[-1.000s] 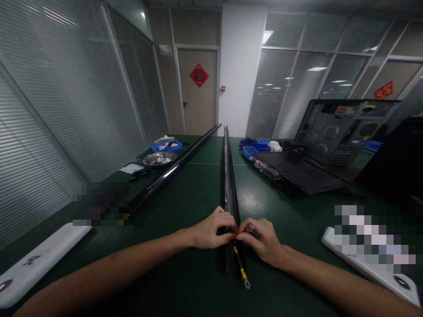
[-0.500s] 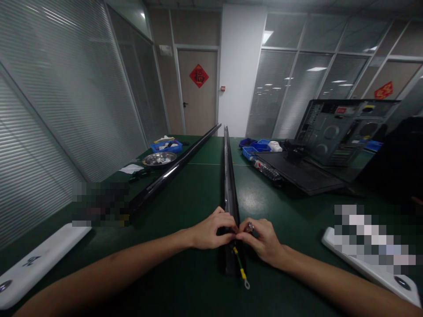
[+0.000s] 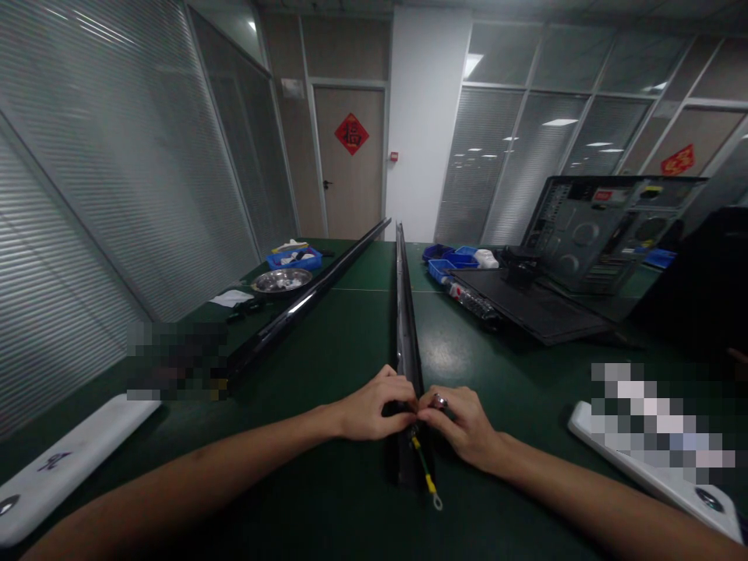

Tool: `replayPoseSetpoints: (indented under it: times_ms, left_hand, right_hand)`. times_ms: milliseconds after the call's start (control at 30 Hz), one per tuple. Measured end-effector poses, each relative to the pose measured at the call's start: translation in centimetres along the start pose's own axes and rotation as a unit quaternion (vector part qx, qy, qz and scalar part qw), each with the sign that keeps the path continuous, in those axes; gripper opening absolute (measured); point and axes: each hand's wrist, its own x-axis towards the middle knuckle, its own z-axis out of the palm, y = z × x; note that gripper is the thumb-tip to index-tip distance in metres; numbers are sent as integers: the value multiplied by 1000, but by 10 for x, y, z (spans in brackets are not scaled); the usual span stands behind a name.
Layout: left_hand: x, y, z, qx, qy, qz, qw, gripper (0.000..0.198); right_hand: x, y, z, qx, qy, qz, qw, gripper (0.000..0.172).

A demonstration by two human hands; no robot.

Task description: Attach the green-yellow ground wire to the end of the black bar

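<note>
A long black channel-shaped rail (image 3: 409,335) runs away from me down the middle of the table. Over its near end, my left hand (image 3: 377,409) is closed in a pinch, thumb and fingers meeting above the rail. My right hand (image 3: 461,425) pinches at the same spot from the right, its fingertips touching or nearly touching the left ones. Whatever lies between the fingertips is hidden. A small shiny metal piece (image 3: 439,402) shows at the right hand's fingers. Below the fingertips, a short yellow-green wire (image 3: 425,467) hangs out, ending in a ring terminal (image 3: 437,502).
Another black rail (image 3: 304,304) lies slantwise on the left. Beyond it are a metal dish (image 3: 283,282) and a blue tray (image 3: 295,259). To the right are blue bins (image 3: 459,259), a black panel (image 3: 531,305) and an open computer case (image 3: 601,234). White bars (image 3: 82,467) flank both sides.
Both hands keep nearly the same place and pinch. The metal piece at my right fingers has shifted slightly, and the ring terminal has moved a touch.
</note>
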Motion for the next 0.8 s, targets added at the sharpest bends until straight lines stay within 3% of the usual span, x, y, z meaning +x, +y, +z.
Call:
replayPoseSetpoints:
  times_ms: [800]
  left_hand:
    - [0,1,-1,1,-3,-8,1000,20]
  right_hand:
    - [-2,1,1,-2,24,14,1000,37]
